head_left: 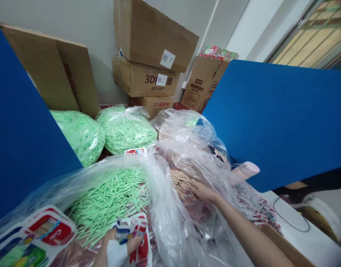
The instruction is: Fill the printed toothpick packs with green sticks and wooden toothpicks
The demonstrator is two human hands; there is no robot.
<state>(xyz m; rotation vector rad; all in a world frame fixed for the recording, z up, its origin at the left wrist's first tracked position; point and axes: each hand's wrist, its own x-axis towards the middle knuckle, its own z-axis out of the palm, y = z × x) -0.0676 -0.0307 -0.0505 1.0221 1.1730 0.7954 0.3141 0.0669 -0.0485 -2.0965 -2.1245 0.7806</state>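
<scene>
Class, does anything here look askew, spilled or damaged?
Slightly askew: by the wall, the top carton juts past the middle carton, so they look unevenly stacked. No spill stands out; the green sticks appear to lie inside open plastic.

Thin tan sticks [180, 181] lie in a loose heap, straight and slender, pointing several ways and overlapping. They sit in an open clear plastic bag [166, 207], whose crumpled film bunches up on the left of the heap and covers part of the area behind it. The printed packet [142, 243] has a white border and red and blue artwork; it is held at the near edge of the green sticks [112, 198], partly covered by fingers [135, 244].
</scene>
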